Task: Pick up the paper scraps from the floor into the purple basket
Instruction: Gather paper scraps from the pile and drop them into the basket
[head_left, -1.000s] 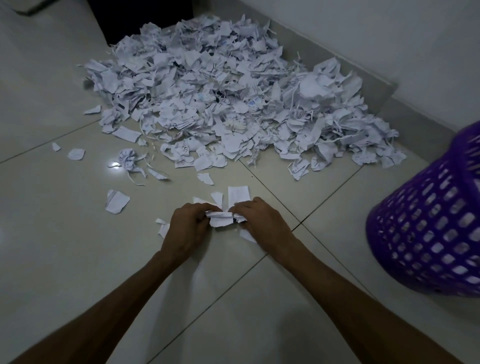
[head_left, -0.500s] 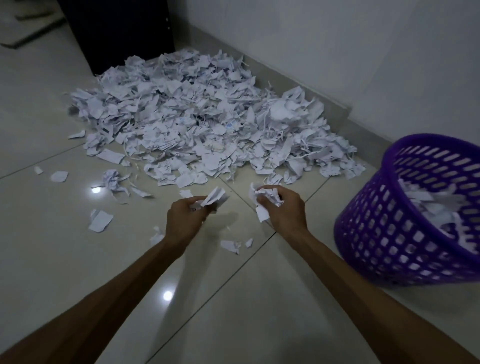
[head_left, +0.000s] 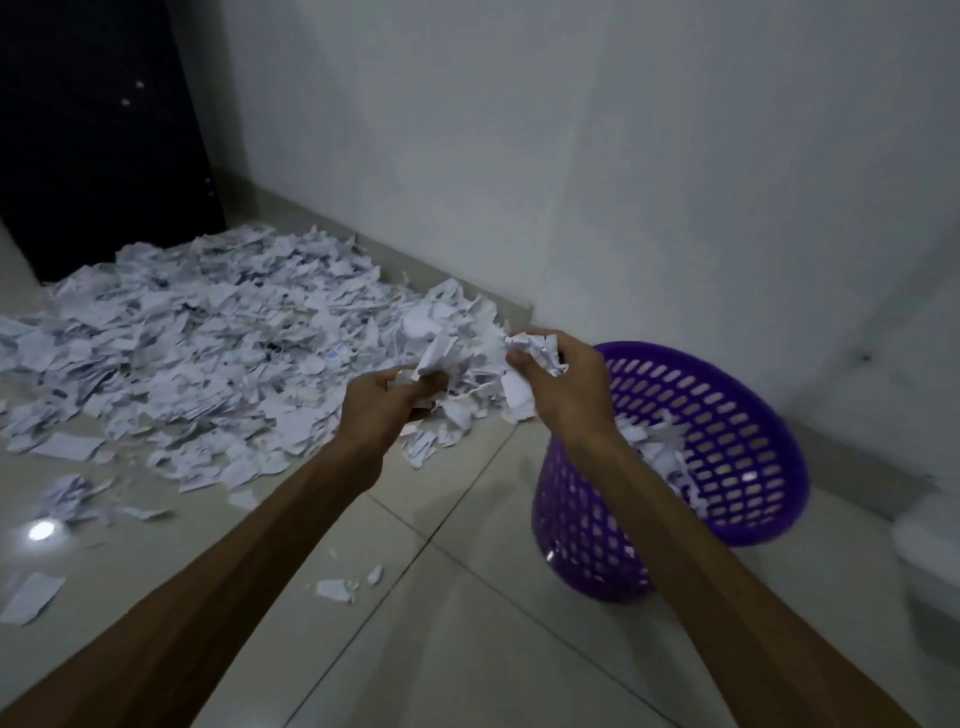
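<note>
Both forearms are bare to the frame's edge, with no sleeves, rings or watch visible.

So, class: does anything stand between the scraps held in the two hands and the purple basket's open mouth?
Nothing visible does. The right hand and left hand grip scraps beside the basket, whose mouth is open.

A dim room. The floor (head_left: 467, 649) is pale glossy tile with dark grout lines and one bright spot of reflected light (head_left: 40, 531). A plain white wall (head_left: 519, 156) rises above a tiled skirting (head_left: 457, 270). A dark cabinet (head_left: 93, 130) stands at the far left.
</note>
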